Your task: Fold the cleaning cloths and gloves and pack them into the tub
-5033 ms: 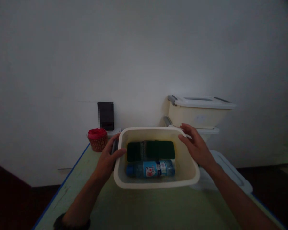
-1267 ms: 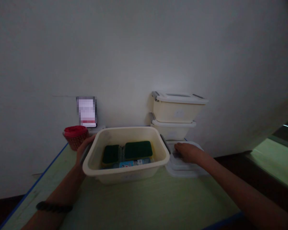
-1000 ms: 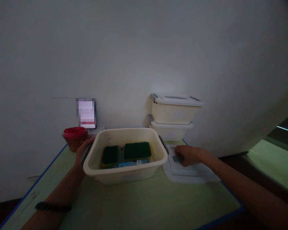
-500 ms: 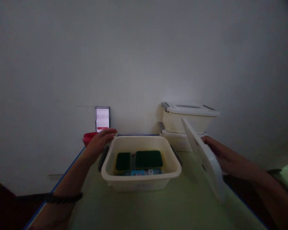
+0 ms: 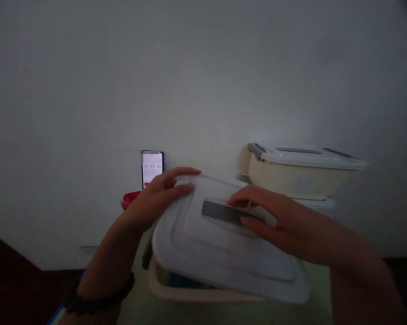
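A white plastic lid with a grey handle lies tilted and askew over the cream storage box. My right hand grips the lid at its handle, thumb and fingers on either side. At the far left corner, my left hand holds the lid's edge, with the thumb on top and the fingers along the back. Through the gap at the front left, a bit of blue contents shows inside the box. The lid hides the rest, including the sponges visible earlier.
Behind to the right, a lidded cream box with grey latches is stacked on another box, mostly hidden. A phone displaying a timer leans against the wall at the back left. Beside my left wrist is a red container. Everything stands on a pale green tabletop.
The lid has swung from upright at the right to over the box. My left hand has come onto its edge, and my right hand now grips its handle. The view has shifted slightly.
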Available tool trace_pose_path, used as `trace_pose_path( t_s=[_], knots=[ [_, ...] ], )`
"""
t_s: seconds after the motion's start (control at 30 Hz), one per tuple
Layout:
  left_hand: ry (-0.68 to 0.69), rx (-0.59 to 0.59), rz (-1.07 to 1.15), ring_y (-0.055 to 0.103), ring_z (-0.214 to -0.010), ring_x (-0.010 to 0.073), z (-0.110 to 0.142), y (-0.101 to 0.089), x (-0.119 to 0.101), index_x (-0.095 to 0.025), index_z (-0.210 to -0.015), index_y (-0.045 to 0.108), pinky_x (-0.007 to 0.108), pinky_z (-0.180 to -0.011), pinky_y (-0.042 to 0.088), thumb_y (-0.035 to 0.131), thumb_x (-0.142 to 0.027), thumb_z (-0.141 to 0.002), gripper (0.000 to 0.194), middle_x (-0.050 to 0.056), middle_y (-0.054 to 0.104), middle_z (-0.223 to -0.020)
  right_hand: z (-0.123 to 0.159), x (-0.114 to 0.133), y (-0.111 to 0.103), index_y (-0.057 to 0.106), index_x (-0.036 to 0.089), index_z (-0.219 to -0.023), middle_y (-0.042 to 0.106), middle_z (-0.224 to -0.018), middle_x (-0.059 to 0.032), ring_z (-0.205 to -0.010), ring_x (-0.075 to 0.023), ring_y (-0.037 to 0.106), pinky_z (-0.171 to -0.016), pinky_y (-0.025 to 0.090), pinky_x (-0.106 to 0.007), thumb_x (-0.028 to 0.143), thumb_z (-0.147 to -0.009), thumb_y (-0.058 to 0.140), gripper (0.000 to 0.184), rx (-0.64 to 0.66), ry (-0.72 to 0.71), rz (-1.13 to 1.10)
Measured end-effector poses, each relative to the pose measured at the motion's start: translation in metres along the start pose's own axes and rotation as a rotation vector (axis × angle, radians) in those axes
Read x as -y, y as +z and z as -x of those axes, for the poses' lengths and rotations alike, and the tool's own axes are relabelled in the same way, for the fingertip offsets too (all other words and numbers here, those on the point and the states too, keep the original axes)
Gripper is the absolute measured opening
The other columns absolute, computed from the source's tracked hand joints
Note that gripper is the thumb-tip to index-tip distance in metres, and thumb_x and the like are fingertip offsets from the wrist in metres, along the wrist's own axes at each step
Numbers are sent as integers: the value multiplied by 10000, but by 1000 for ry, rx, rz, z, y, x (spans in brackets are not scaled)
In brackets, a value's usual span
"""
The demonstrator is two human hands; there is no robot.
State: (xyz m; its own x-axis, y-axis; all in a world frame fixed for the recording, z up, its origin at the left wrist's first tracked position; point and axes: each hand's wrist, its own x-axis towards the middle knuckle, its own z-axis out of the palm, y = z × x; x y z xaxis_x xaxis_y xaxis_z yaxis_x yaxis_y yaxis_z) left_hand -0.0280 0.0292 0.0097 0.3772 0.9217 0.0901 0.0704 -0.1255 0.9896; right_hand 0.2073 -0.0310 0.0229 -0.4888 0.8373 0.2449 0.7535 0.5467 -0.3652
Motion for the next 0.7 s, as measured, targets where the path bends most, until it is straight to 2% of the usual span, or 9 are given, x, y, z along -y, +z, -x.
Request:
trace_pose_path(
  t_s=[0.07,0.13,0.23,0.4,0.47,0.57,0.7],
  knots=[
    [-51,-116,55,561,-490,120,-3,-9,0,-240,-1017,596,204,-450,424,625,-256,-688,330,-30,621,-636,5,-13,-9,524,282,-1049,565,-1085,7,-992,-145,522,-857,413,-265,271,-844,469,213,-68,-36,14],
    [-102,-222,65,542,-450,105,-9,-20,0,-208,-919,628,183,-421,403,634,-229,-657,262,-38,609,-584,5,-25,-16,546,261,-1041,568,-1114,-5,-1049,-143,508,-907,393,-271,241,-870,414,217,-148,-103,-7],
    [-151,-318,84,560,-484,99,-19,-34,3,-183,-904,655,163,-435,411,616,-144,-625,284,-24,642,-638,-2,-41,-19,580,246,-1025,576,-1153,-10,-1101,-132,499,-982,347,-290,198,-884,362,264,-212,-121,-78],
    [-215,-213,405,626,-586,135,-21,-34,17,-169,-1106,584,196,-510,491,577,-108,-671,439,25,690,-797,-9,-50,-16,609,250,-1007,541,-1247,-9,-1145,-140,488,-1006,340,-329,194,-877,358,288,-191,-119,-158],
    [-242,-168,505,637,-607,141,-19,-30,23,-150,-1119,575,199,-529,511,572,-109,-692,429,44,694,-818,-7,-50,-17,609,263,-1023,529,-1268,0,-1160,-150,481,-1004,346,-346,180,-867,357,307,-168,-137,-186],
    [-252,-145,557,622,-570,123,-16,-31,30,-118,-1086,592,179,-504,514,550,-114,-724,365,60,692,-789,-2,-54,-21,610,289,-1043,533,-1266,16,-1175,-167,472,-1013,335,-376,170,-850,372,329,-196,-180,-218],
    [-250,-114,593,548,-425,77,-18,-37,32,-100,-1097,568,133,-366,439,498,-100,-753,351,39,669,-657,-1,-63,-18,558,301,-1142,564,-1227,10,-1157,-176,489,-1015,338,-379,198,-839,414,351,-214,-201,-184]
  ],
)
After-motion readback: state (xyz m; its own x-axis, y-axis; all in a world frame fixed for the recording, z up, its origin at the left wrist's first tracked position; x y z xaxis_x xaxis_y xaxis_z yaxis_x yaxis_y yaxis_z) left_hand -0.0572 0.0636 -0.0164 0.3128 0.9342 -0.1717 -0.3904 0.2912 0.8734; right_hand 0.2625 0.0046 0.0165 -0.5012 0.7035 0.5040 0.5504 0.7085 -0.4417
